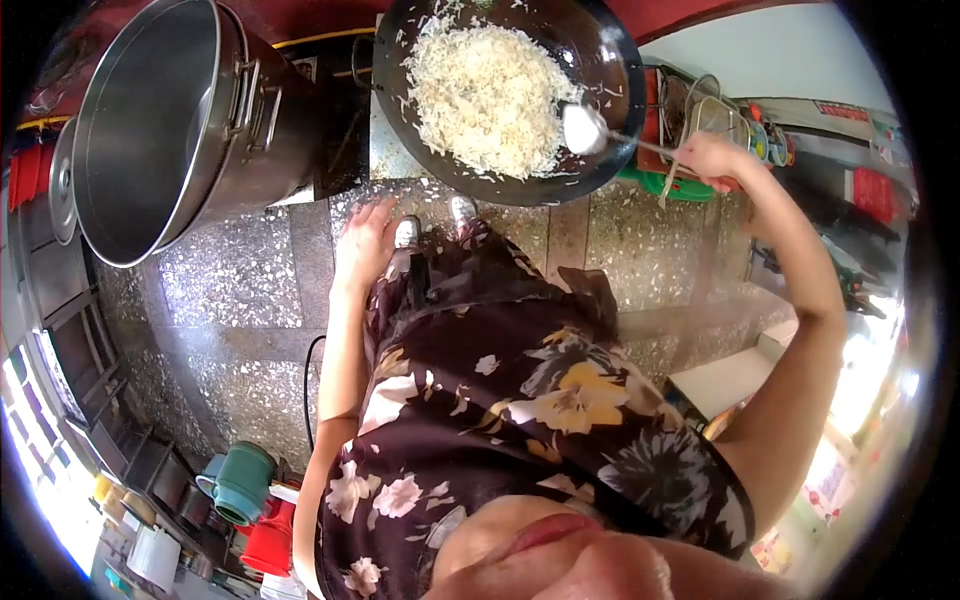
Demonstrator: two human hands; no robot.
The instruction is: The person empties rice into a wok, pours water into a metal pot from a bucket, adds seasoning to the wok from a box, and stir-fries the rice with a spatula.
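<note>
A large dark wok [608, 80] at the top holds a heap of pale, shredded food [490, 95]; I cannot tell its exact kind. My right hand [712, 160] is wrapped round the handle of a long ladle [640, 143], beyond the wok's right rim. The ladle's bright white head [584, 129] rests at the right edge of the heap; glare or white contents hide its detail. My left hand [370, 240] hangs in front of the stove, below the wok, with fingers stretched out and nothing in it.
A deep metal pot [225, 130] stands left of the wok, with a round lid [63, 185] beside it. Baskets and strainers [715, 115] sit at the right. A green jug [245, 482] and red container [268, 538] are at lower left. The floor [240, 280] is speckled stone.
</note>
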